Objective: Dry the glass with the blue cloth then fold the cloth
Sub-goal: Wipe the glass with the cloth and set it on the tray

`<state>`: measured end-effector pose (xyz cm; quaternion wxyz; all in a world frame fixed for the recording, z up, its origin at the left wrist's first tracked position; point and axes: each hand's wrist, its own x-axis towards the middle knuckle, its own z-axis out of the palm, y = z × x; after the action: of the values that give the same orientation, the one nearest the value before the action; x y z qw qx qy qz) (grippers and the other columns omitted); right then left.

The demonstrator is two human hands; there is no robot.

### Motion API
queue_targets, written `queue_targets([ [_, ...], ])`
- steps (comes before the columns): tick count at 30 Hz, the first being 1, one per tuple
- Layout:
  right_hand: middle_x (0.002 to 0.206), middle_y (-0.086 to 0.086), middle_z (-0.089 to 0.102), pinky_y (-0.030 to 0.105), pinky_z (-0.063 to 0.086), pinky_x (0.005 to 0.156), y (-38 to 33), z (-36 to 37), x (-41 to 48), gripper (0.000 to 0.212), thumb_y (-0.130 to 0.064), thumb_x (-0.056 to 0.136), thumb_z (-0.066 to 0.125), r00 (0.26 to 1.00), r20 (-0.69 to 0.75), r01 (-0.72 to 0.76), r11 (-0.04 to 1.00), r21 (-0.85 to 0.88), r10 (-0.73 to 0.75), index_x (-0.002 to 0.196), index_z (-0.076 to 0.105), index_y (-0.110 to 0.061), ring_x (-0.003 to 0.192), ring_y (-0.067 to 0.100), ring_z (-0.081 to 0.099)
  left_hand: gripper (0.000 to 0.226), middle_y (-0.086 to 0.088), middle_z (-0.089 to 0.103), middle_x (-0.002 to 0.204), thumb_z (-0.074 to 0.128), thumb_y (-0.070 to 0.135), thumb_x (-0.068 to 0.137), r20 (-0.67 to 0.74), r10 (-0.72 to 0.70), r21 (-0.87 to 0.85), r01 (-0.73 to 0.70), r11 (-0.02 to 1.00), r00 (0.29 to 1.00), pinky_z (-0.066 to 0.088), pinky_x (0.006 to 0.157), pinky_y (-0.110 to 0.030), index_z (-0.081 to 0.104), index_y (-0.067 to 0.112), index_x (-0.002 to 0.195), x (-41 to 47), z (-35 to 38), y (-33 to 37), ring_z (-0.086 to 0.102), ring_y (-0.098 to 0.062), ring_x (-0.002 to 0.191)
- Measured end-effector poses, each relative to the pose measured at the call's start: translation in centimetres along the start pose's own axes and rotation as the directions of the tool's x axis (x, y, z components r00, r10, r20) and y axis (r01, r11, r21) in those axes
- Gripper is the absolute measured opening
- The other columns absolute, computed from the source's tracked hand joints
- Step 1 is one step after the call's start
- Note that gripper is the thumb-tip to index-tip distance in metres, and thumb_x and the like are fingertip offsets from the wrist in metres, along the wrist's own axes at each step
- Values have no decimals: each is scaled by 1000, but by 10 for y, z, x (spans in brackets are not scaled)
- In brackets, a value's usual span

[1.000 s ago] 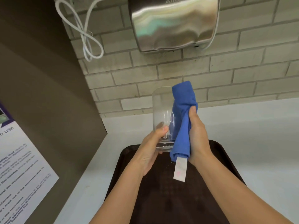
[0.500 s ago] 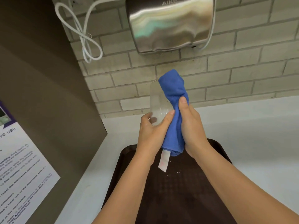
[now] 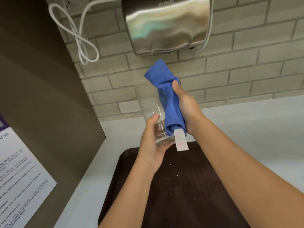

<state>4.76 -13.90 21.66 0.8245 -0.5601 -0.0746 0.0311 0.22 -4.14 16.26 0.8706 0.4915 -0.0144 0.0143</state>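
Note:
A clear drinking glass [image 3: 148, 106] is held upright above the tray, its base cupped in my left hand [image 3: 152, 145]. The blue cloth [image 3: 166, 96] is bunched lengthwise against the glass's right side, with a white label [image 3: 181, 142] hanging from its lower end. My right hand [image 3: 185, 106] grips the cloth and presses it to the glass, thumb near the top. The cloth's upper end sticks up above the rim of the glass.
A dark brown tray [image 3: 189, 195] lies on the white counter [image 3: 255, 129] below my arms. A steel hand dryer [image 3: 167, 25] and a looped white cord [image 3: 82, 41] hang on the brick wall. A brown side panel with a printed notice [image 3: 21, 178] stands at left.
My left hand has shifted from the glass's side to under its base. The glass and cloth have tilted and turned, and the cloth's label now hangs lower right.

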Motion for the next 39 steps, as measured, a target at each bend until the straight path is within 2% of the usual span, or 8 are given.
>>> queue_targets([
  [4,81,6,64,27,49,63,14,-10,0,37,-49,87,43,994,-53,-95,995,26,96,94,59,-16,68,17,61,44,2,73,81,73,48,50,25,33,228,-38,973,999,55,69,-31,67,23,86,1,1,-5,70,-13,76],
  [7,95,11,67,36,53,77,18,-11,0,46,-48,89,40,992,-34,-124,992,18,125,111,57,-12,81,25,64,41,-4,73,98,79,38,59,-16,84,325,-74,943,996,51,84,-36,66,23,95,5,-1,-5,68,-20,92],
  [13,99,17,67,41,50,89,40,-11,-13,45,-49,90,35,984,-35,-176,980,-92,173,97,62,-13,91,31,63,44,-10,70,102,73,19,72,-91,238,363,-190,912,967,54,65,-23,57,13,113,12,-12,-10,70,-17,86],
  [19,109,22,64,44,44,99,64,-25,-22,55,-47,91,33,962,-93,-272,895,-355,255,112,57,-3,103,35,60,80,-4,58,106,76,39,55,-186,354,567,-194,801,917,45,67,-17,44,23,126,22,-29,-18,60,-16,97],
  [24,87,12,66,32,49,75,66,-71,-37,40,-42,89,44,934,-166,-331,941,-68,316,96,62,-7,83,24,62,77,1,54,111,78,27,67,-223,335,622,-131,772,916,45,66,-8,39,20,133,24,-57,-31,55,-8,94],
  [30,80,9,71,31,49,64,44,-112,-35,38,-39,93,34,951,-239,-149,966,210,198,96,58,-10,74,20,67,94,2,56,113,83,18,60,-178,186,685,-14,729,966,45,92,-25,31,19,138,21,-76,-66,55,-13,106],
  [35,63,7,75,25,57,51,39,-121,-37,40,-36,95,27,975,-193,-54,956,288,113,88,57,-10,62,18,72,74,4,59,108,85,17,54,-144,121,734,24,679,982,44,68,-6,47,23,117,25,-85,-97,58,-9,99],
  [39,65,7,75,25,57,57,42,-127,-36,44,-37,95,25,976,-196,-41,964,264,96,86,58,-10,65,17,72,89,0,60,117,86,15,50,-150,95,726,45,687,984,41,72,-8,43,19,128,31,-92,-113,58,-11,104],
])
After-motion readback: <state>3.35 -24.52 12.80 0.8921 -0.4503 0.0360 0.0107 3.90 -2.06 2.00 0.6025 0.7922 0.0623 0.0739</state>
